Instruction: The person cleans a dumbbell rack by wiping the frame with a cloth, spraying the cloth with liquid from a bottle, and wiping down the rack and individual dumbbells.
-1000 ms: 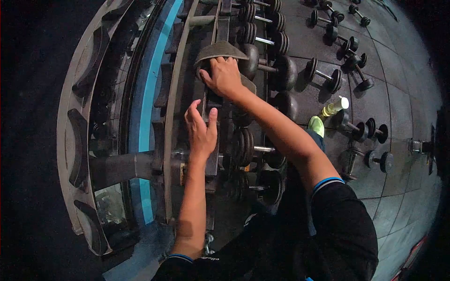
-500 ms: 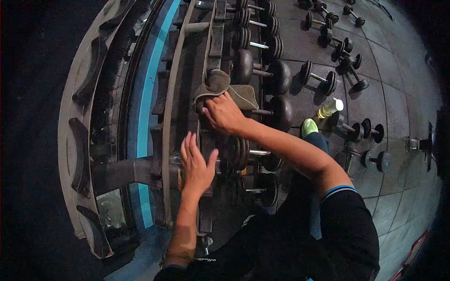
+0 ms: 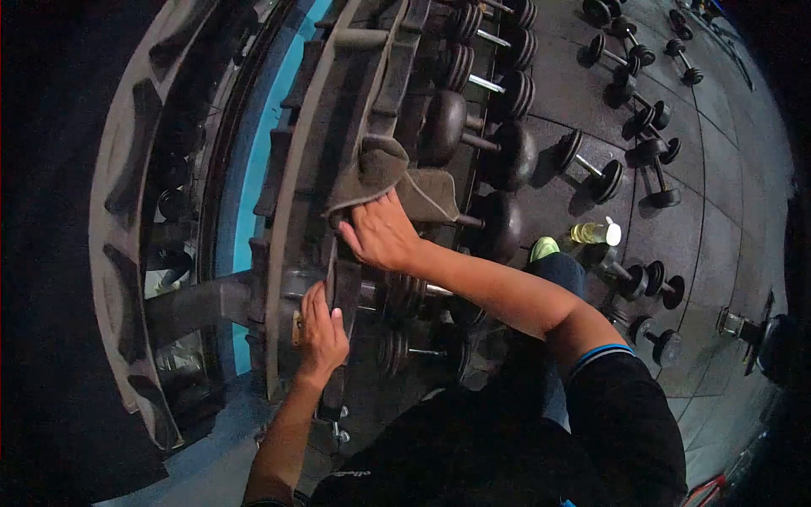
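Observation:
My right hand (image 3: 384, 235) holds a grey-brown cloth (image 3: 382, 169) against the rail of a dumbbell rack (image 3: 342, 279). Its fingertips are hidden under a fold, and one corner of the cloth hangs towards the dumbbells on the right. Lower down, my left hand (image 3: 323, 334) is at the same rail with its thumb apart from the fingers; nothing is seen in it. Beside the cloth, a thick-headed black dumbbell (image 3: 443, 127) lies across the rack.
Several plate dumbbells (image 3: 486, 82) fill the rack, and others (image 3: 590, 166) lie on the dark tiled floor. A spray bottle (image 3: 596, 231) with yellow liquid stands near my green shoe (image 3: 544, 248). Left of the rack, a mirror (image 3: 182, 203) reflects it beside a blue stripe (image 3: 266, 160).
My left hand has moved down and left to the rail. My right hand and the cloth appear a little lower and further left as the view shifts.

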Demonstrator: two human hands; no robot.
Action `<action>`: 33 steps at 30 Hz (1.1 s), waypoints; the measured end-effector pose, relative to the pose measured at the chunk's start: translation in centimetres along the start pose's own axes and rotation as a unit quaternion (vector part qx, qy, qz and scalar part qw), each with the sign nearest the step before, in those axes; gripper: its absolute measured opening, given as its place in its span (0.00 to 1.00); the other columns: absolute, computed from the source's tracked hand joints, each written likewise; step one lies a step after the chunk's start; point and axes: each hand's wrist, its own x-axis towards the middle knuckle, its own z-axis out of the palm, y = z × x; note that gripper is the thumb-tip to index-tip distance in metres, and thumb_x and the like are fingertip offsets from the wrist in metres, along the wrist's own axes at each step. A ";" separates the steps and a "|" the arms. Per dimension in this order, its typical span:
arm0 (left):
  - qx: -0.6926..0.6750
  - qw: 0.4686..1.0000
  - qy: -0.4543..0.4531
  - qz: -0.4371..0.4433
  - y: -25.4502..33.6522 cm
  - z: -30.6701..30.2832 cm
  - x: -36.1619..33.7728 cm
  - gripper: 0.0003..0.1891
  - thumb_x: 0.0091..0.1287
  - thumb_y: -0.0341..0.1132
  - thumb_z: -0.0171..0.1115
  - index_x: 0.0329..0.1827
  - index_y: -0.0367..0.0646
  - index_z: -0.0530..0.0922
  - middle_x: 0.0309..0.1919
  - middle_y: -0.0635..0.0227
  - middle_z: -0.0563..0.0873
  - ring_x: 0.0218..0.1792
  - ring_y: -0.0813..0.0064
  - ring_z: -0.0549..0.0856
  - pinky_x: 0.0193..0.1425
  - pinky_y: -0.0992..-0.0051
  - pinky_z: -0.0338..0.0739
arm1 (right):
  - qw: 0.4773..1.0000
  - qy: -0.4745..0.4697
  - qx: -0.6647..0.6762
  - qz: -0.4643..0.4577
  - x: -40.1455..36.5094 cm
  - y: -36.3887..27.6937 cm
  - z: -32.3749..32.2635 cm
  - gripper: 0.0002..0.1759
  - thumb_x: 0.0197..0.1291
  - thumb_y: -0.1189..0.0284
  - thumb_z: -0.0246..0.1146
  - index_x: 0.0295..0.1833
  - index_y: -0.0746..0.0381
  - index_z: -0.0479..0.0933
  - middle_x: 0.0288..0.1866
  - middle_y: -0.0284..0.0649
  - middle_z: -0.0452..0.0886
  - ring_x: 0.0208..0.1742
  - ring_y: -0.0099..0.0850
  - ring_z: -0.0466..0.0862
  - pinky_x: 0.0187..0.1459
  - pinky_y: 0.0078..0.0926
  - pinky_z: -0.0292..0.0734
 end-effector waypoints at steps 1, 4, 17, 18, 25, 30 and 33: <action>-0.004 1.000 -0.001 -0.002 0.1 -0.1 -0.1 0.26 0.79 0.36 0.47 0.71 0.22 0.63 0.67 0.34 0.71 0.69 0.36 0.71 0.75 0.48 0.63 | 0.998 -0.022 0.053 0.006 0.3 0.4 -0.3 0.35 0.68 0.57 0.60 0.70 0.75 0.69 0.72 0.67 0.69 0.77 0.64 0.62 0.80 0.62 0.45; -0.020 1.000 0.005 0.010 -1.0 0.4 0.1 0.26 0.77 0.35 0.48 0.71 0.23 0.64 0.68 0.34 0.70 0.70 0.35 0.69 0.75 0.46 0.63 | 1.000 -0.015 0.022 -0.007 1.7 1.0 -2.0 0.36 0.68 0.57 0.60 0.72 0.73 0.67 0.74 0.66 0.67 0.78 0.63 0.61 0.80 0.63 0.44; -0.040 0.999 -0.030 -0.021 -2.5 1.5 -1.0 0.30 0.75 0.38 0.58 0.73 0.26 0.63 0.70 0.36 0.69 0.72 0.37 0.68 0.75 0.47 0.66 | 0.966 0.023 -0.092 0.240 18.3 7.6 -1.3 0.23 0.72 0.61 0.57 0.52 0.75 0.73 0.47 0.64 0.81 0.46 0.57 0.83 0.51 0.54 0.75; -0.032 0.999 -0.026 -0.021 -2.2 1.0 -0.9 0.30 0.75 0.38 0.57 0.73 0.26 0.64 0.69 0.36 0.70 0.72 0.36 0.70 0.74 0.47 0.68 | 0.966 0.005 -0.079 0.247 17.2 7.4 -0.8 0.23 0.71 0.63 0.56 0.56 0.75 0.71 0.49 0.64 0.81 0.48 0.57 0.83 0.51 0.53 0.75; -0.028 0.999 -0.013 -0.023 -1.4 -0.3 0.1 0.29 0.74 0.42 0.56 0.69 0.25 0.69 0.67 0.35 0.73 0.69 0.37 0.73 0.73 0.44 0.69 | 0.959 -0.184 -0.125 0.178 13.8 7.1 -6.3 0.51 0.74 0.37 0.47 0.79 0.74 0.57 0.74 0.62 0.70 0.78 0.55 0.66 0.79 0.57 0.50; -0.021 0.998 -0.046 -0.043 -1.5 -0.5 0.1 0.30 0.73 0.43 0.57 0.69 0.25 0.69 0.66 0.36 0.73 0.70 0.37 0.72 0.73 0.44 0.68 | 0.935 -0.243 -0.172 0.194 14.7 12.2 -7.6 0.70 0.54 0.16 0.43 0.82 0.68 0.58 0.77 0.58 0.68 0.80 0.53 0.64 0.80 0.58 0.47; -0.026 0.999 -0.004 -0.019 -1.8 0.1 -0.2 0.31 0.71 0.43 0.58 0.69 0.26 0.68 0.67 0.36 0.73 0.71 0.37 0.71 0.74 0.44 0.66 | 0.947 -0.189 -0.210 0.152 14.7 12.3 -7.3 0.69 0.53 0.17 0.48 0.80 0.68 0.61 0.76 0.56 0.70 0.79 0.52 0.65 0.79 0.58 0.47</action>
